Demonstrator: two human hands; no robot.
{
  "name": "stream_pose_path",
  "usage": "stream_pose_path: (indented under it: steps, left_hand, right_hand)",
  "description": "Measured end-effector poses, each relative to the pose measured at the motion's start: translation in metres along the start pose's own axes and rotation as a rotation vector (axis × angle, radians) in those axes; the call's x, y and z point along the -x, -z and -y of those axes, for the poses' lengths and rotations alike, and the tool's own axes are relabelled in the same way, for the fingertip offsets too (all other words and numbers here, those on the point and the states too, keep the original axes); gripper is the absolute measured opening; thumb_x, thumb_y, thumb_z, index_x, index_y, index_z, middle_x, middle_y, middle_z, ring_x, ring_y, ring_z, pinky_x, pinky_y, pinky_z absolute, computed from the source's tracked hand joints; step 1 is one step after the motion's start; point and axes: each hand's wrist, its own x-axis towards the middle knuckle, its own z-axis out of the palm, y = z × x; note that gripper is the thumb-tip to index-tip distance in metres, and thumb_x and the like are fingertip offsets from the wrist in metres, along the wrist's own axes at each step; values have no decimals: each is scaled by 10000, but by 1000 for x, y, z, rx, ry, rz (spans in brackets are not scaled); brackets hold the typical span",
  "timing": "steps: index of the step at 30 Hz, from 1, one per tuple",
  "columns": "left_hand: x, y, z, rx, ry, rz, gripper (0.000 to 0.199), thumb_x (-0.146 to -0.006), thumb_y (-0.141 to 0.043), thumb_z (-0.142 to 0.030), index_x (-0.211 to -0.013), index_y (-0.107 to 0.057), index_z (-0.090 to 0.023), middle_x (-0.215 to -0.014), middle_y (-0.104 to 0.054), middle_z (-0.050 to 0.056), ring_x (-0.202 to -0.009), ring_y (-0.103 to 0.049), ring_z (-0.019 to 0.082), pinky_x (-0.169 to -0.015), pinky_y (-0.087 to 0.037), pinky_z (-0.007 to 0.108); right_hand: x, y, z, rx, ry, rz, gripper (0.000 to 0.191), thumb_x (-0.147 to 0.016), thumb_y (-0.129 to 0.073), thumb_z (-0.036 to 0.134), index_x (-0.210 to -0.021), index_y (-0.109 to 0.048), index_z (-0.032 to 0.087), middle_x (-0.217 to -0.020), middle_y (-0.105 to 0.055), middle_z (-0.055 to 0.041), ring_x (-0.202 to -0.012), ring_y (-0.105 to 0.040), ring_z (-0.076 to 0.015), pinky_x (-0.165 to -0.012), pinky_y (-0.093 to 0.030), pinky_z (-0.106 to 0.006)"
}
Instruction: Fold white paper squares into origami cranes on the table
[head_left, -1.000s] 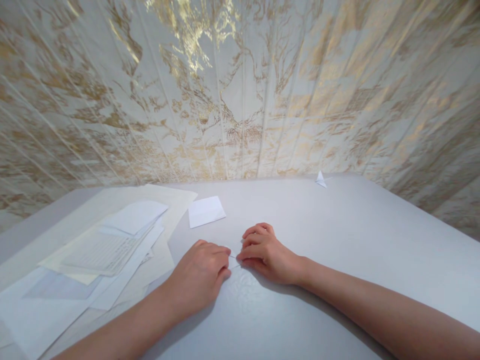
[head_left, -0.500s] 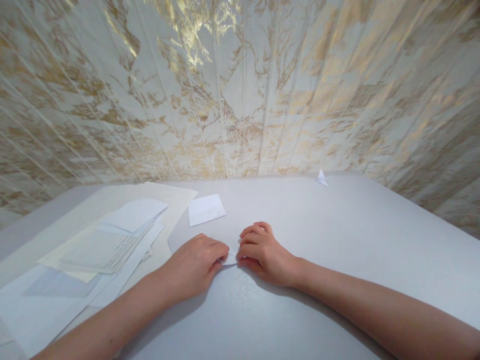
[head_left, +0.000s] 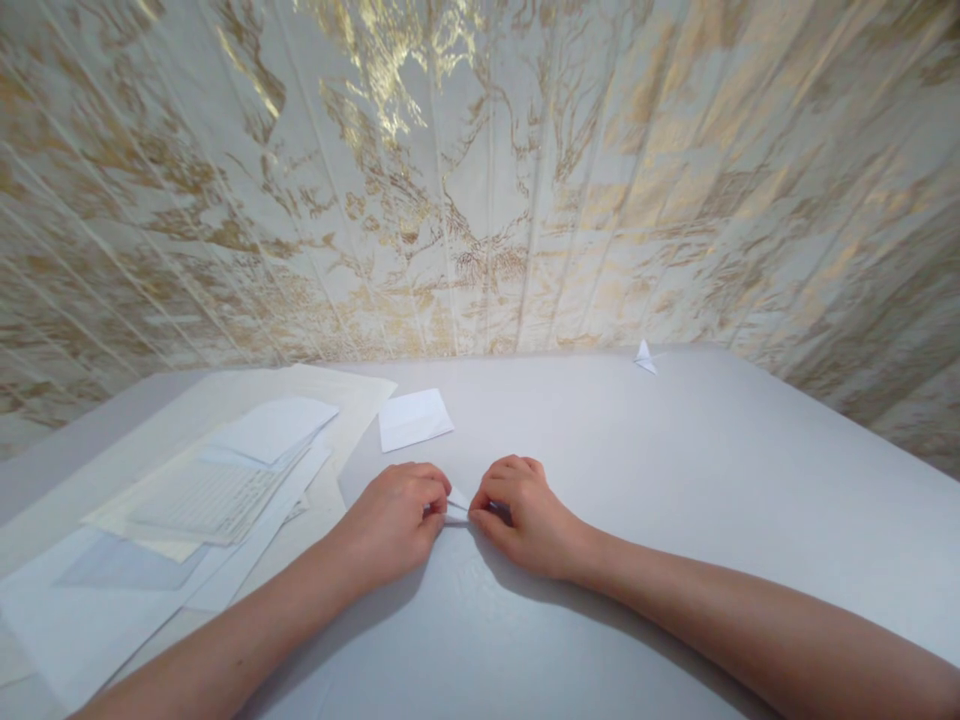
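A small folded white paper lies between my hands, low over the table, mostly covered by my fingers. My left hand pinches its left side between thumb and curled fingers. On the other side, the thumb and fingertips of my right hand close on its pointed right end. Both hands are closed. Just beyond my left hand sits a flat white paper square. How the held paper is folded underneath cannot be seen.
To the left, loose white and cream sheets overlap, with a lined page among them. A small folded paper figure stands at the table's far right. Behind the white table rises a wall with gold patterns.
My right hand's fingers have drawn together into a pinch at the paper's tip. The paper now shows a raised fold, and my left fingers have shifted slightly on it.
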Motion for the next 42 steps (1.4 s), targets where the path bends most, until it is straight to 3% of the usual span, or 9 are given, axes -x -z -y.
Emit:
stream_pose_path:
  steps: [6, 13, 32, 42]
  left_hand:
    - [-6, -3, 4, 99, 25, -14, 184, -627, -459, -32, -520, -520, -169, -789, -631, 19, -739, -567, 140, -698, -420, 243]
    - [-12, -7, 16, 151, 73, 14, 122, -637, -480, -83, -555, -524, -161, -702, -563, 9, -656, -514, 130, -614, -381, 232]
    - [-12, -10, 13, 37, 87, 11, 147, -676, -464, -84, -569, -525, -164, -714, -526, 20, -667, -509, 140, -611, -390, 247]
    - [-4, -15, 8, 12, 99, -53, 102, -713, -459, -79, -682, -482, -173, -783, -512, 38, -774, -507, 186, -712, -411, 311]
  right_hand:
    - [-1, -1, -3, 1, -4, 5, 92, -768, -604, 212, -707, -669, 192, -736, -635, -28, -851, -521, -188, -797, -318, -346]
    - [-3, -4, -3, 26, -22, -11, 119, -748, -564, 127, -671, -643, 170, -690, -614, -25, -808, -506, -177, -771, -327, -325]
    - [-4, -3, 0, 68, -44, 16, 106, -733, -568, 132, -646, -616, 168, -694, -600, -23, -834, -491, -179, -773, -314, -320]
    - [-4, -2, 1, 82, -35, 32, 85, -732, -572, 140, -657, -603, 161, -694, -589, -23, -829, -486, -183, -767, -312, -322]
